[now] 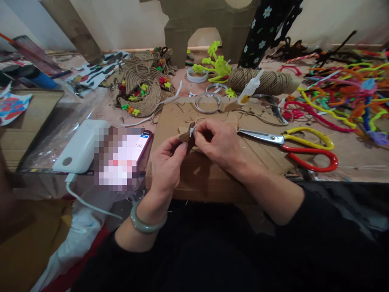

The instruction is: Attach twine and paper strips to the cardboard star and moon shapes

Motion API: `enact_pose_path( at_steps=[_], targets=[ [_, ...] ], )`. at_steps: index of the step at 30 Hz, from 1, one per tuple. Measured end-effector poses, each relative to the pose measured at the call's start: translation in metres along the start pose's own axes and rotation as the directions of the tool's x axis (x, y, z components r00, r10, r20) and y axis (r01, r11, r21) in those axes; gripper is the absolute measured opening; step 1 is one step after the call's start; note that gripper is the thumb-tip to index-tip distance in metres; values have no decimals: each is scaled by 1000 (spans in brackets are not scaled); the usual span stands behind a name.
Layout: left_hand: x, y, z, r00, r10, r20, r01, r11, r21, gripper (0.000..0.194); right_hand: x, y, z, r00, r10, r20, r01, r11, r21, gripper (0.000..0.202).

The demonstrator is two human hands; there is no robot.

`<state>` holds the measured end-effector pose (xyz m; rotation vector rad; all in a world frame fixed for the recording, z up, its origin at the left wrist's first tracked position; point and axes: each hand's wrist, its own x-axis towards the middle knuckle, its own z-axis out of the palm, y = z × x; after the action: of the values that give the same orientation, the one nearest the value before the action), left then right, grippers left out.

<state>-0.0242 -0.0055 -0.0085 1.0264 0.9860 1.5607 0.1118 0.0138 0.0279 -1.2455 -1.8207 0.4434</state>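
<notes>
Between my two hands is a small brown piece that looks like cardboard [191, 142], with a bit of white on its upper edge. My left hand [168, 160] pinches its left side between thumb and fingers. My right hand [220, 144] is closed at its upper right, fingertips pressed together at the white bit; my own fingers partly hide what they grip. Below both hands lies a flat cardboard box [252, 156]. Scissors [275, 138] with one yellow and one red handle rest on it, blades pointing at my right wrist.
Behind the box stand a glue bottle [251, 88], a spool of twine [273, 81] and wire rings [208, 103]. Coiled rope pieces with coloured flowers [142, 91] lie back left. Left are a phone [130, 158] and a white power bank [82, 146]. Pipe cleaners [349, 97] pile up right.
</notes>
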Motion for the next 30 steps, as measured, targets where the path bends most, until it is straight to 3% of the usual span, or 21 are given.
enact_pose_path(
  at_steps=[6, 12, 15, 19, 25, 30],
  targets=[
    [1, 1, 1, 1000, 6, -12, -7, 999, -49, 13, -2, 3, 2, 996, -94, 1, 95, 996, -3, 15],
    [3, 3, 2, 1000, -24, 19, 26, 995, -95, 13, -6, 2, 4, 959, -256, 120, 259, 966, -7, 23],
    [3, 4, 2, 999, -41, 15, 42, 994, -103, 13, -3, 5, -1, 954, -298, 27, 298, 955, 11, 22],
    [3, 3, 2, 1000, -26, -1, 26, 995, -93, 15, 6, 12, -11, 956, -244, -162, 247, 969, -4, 19],
    [2, 6, 3, 999, -38, 16, 39, 991, -128, 17, 5, 9, -13, 993, -101, 67, 94, 991, 92, 24],
    [1, 8, 4, 998, -64, 14, 65, 994, -93, 16, 1, 0, -11, 992, -102, 80, 93, 990, 109, 19]
  ],
)
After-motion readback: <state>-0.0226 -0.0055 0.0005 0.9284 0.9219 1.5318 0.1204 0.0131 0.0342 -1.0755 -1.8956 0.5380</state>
